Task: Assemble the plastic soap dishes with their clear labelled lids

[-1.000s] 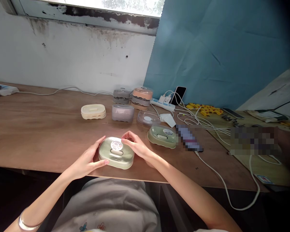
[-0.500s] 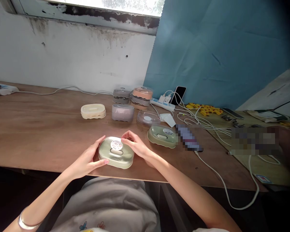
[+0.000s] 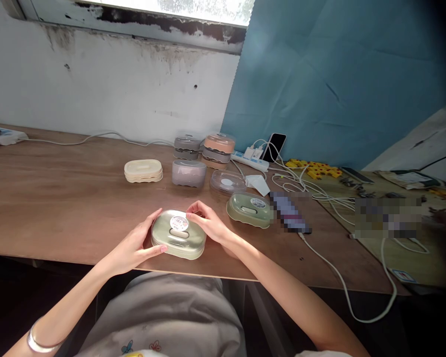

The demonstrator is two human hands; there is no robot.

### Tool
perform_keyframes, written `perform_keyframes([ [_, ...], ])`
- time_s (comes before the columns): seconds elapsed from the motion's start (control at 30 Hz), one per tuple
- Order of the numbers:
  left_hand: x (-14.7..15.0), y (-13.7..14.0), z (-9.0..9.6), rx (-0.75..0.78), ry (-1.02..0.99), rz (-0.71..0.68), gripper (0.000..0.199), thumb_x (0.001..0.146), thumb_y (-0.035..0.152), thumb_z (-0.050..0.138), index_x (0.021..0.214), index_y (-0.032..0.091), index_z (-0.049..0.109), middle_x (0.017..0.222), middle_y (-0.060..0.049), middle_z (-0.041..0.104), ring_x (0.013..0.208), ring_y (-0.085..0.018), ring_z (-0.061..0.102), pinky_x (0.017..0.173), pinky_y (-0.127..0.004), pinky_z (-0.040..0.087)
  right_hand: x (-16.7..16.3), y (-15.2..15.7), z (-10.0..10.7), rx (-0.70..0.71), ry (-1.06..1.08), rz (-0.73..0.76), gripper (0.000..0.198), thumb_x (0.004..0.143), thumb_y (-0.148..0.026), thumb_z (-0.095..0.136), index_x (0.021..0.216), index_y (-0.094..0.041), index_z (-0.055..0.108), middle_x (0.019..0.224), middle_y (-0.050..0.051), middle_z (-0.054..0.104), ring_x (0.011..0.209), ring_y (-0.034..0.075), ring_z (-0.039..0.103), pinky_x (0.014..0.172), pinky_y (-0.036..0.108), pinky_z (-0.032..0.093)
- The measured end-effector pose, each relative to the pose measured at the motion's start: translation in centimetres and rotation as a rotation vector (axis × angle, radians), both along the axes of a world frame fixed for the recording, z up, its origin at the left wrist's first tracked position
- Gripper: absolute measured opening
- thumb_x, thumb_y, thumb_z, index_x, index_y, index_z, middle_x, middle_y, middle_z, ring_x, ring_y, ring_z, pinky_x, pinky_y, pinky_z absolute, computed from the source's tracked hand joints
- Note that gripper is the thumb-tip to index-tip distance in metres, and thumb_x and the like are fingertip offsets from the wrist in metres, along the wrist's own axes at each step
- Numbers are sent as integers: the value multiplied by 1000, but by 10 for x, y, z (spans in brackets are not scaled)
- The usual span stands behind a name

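Observation:
A pale green oval soap box [image 3: 193, 240] with a clear lid lies near the table's front edge. On its lid is a round white label [image 3: 179, 223], just above an oval slot. My left hand [image 3: 139, 245] grips the box's left side, thumb on the front edge and fingers around the back. At the upper right of the lid, my right hand [image 3: 207, 221] holds the box with curled fingers, its thumb tip touching the label's right edge. Right of it lies a darker green soap box [image 3: 247, 210], also labelled.
Cream trays [image 3: 143, 171], a lilac box [image 3: 189, 173], a clear lid [image 3: 228, 182], a grey stack [image 3: 187, 147] and an orange-and-grey stack [image 3: 218, 148] stand farther back. To the right are a power strip [image 3: 250, 160], tangled white cables [image 3: 330, 196], a leaning phone [image 3: 274, 147] and a blurred-out phone [image 3: 290, 212].

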State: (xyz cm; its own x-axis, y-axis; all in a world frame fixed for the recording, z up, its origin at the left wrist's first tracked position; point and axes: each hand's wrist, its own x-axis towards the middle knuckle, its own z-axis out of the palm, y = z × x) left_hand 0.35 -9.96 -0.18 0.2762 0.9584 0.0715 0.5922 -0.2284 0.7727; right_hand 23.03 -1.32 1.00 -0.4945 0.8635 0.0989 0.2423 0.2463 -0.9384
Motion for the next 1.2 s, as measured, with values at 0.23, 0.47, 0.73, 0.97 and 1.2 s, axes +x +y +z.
perform_keyframes([
  [0.23,-1,-1,1,-31,6,-2,78,85,50,56,146,29,13,151,-5,30,135,-26,34,111,-42,31,0,1,0,27,-3,2,17,82,-36,55,83,-19,53,85,0,58,80,14,52,74,29,39],
  [0.47,2,-4,-2,66,169,-10,77,93,50,40,149,24,-7,156,-10,16,142,-28,20,113,-47,26,0,-4,4,153,-47,-25,13,85,-32,53,87,-20,52,90,2,59,83,16,54,76,30,42],
  [0.73,6,-2,-11,265,482,-16,53,98,37,27,148,20,20,150,-10,32,138,-25,32,114,-50,21,12,-26,23,1044,-374,104,24,88,-37,52,104,-20,58,113,10,62,106,25,54,94,42,36],
  [0.97,6,0,-9,258,559,-40,50,97,37,28,143,19,33,150,-7,33,138,-26,32,113,-52,24,7,-63,-8,1225,-594,-93,32,90,-23,49,120,-16,56,128,13,59,119,29,50,98,44,35],
  [1.2,11,2,-8,249,586,-56,51,97,38,30,146,22,28,151,-7,29,139,-26,29,114,-53,19,39,-68,-15,1120,-593,-346,34,87,-21,52,120,-21,57,124,9,62,115,27,53,98,45,37],
])
